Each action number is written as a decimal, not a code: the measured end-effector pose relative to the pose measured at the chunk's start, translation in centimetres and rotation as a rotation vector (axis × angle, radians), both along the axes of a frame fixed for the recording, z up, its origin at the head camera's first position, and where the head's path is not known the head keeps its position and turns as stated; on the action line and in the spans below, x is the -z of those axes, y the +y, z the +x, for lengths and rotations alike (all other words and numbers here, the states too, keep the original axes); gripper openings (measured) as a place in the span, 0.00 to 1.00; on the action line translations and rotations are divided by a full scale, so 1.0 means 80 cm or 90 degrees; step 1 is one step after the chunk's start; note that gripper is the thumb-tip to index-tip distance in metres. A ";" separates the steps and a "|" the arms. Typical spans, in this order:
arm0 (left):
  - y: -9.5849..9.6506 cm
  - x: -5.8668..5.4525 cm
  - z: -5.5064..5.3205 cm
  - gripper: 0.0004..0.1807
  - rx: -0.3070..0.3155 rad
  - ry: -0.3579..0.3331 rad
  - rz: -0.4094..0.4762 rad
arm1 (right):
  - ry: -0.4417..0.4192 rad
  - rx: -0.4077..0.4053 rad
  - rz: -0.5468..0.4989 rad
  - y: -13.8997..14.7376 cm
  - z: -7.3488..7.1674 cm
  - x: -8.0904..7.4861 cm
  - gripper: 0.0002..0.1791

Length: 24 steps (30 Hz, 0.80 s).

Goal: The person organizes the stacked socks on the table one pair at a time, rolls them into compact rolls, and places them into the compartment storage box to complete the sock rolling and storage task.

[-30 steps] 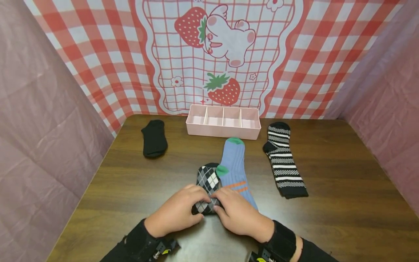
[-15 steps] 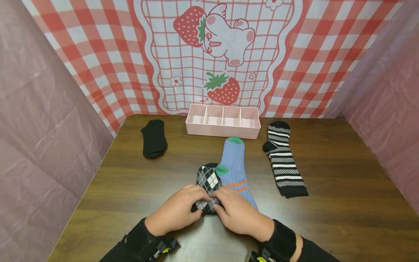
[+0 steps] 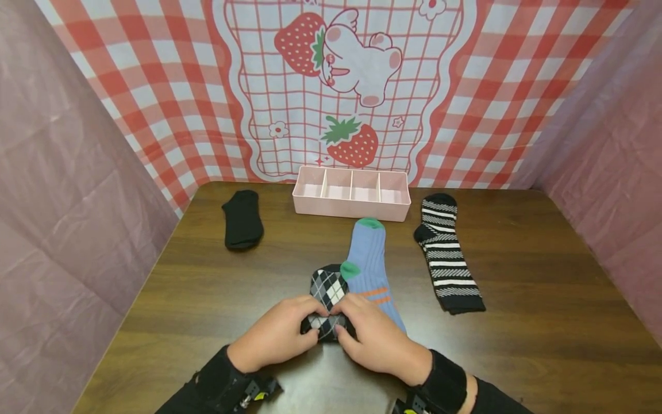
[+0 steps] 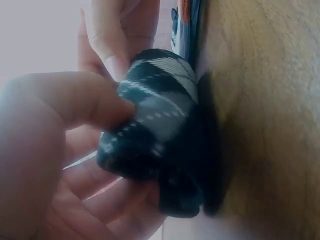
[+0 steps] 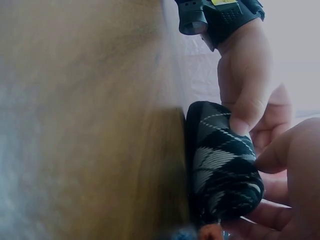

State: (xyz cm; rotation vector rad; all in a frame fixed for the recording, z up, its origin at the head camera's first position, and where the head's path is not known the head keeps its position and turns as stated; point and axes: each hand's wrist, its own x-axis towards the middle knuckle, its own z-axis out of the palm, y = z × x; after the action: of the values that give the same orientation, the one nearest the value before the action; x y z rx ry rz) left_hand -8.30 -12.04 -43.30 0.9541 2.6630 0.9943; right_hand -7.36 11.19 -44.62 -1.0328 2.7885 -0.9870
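Near the front of the table, an argyle sock in black, grey and white lies with its near end rolled into a thick bundle. My left hand grips the roll's left end, thumb on the near side and fingers over the top. From the right, my right hand pinches the other end the same way. Both wrist views show the rolled sock between thumbs and fingers, low over the wood. A blue sock with green toe and heel lies against its right side, its cuff partly behind my right hand.
A pink box with several compartments stands at the table's back edge. Folded black socks lie at the back left. Black-and-white striped socks lie to the right. A checked cloth hangs behind the table.
The argyle sock's flat far end has drawn slightly toward me, and the roll at its near end has turned a little. Both hands stay almost in place; the other socks lie still.
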 end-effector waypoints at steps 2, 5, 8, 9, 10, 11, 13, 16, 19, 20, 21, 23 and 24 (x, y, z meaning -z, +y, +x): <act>0.000 0.001 0.000 0.13 -0.003 -0.011 0.006 | 0.015 -0.003 -0.004 -0.001 0.000 0.000 0.12; -0.001 0.002 -0.001 0.12 -0.007 -0.021 0.011 | 0.031 -0.010 -0.001 -0.002 0.000 -0.001 0.15; -0.001 0.003 -0.002 0.12 -0.010 -0.036 0.018 | 0.031 -0.013 0.008 -0.003 0.000 -0.002 0.20; -0.001 0.004 -0.002 0.12 -0.012 -0.042 0.020 | 0.029 -0.013 0.010 -0.003 -0.001 -0.002 0.21; 0.000 0.004 -0.002 0.12 -0.014 -0.050 0.022 | 0.028 -0.014 0.012 -0.003 -0.001 -0.002 0.22; 0.000 0.004 -0.002 0.11 -0.015 -0.056 0.024 | 0.026 -0.015 0.014 -0.003 -0.001 -0.002 0.22; 0.001 0.005 -0.002 0.11 -0.019 -0.066 0.026 | 0.027 -0.016 0.018 -0.003 -0.001 -0.003 0.23; 0.003 0.005 -0.002 0.10 -0.025 -0.076 0.024 | 0.035 -0.013 0.031 -0.002 -0.001 -0.002 0.23; 0.003 0.005 -0.002 0.09 -0.032 -0.084 0.023 | 0.042 -0.010 0.046 -0.002 0.000 -0.002 0.21; 0.004 0.005 -0.002 0.10 -0.033 -0.084 0.023 | 0.043 -0.012 0.048 -0.001 0.000 -0.002 0.20; 0.004 0.006 -0.002 0.10 -0.034 -0.083 0.023 | 0.042 -0.013 0.049 -0.001 0.001 -0.002 0.20; 0.004 0.006 -0.003 0.10 -0.033 -0.079 0.026 | 0.038 -0.017 0.050 -0.001 0.001 -0.002 0.19; 0.004 0.007 -0.003 0.10 -0.032 -0.076 0.028 | 0.034 -0.019 0.050 0.000 0.001 -0.003 0.18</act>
State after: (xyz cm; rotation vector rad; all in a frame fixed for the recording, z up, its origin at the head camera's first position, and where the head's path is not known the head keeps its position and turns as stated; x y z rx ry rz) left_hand -8.52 -11.73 -43.85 0.8124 2.5894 1.0890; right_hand -7.28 11.15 -44.41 -1.1027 2.8192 -0.8519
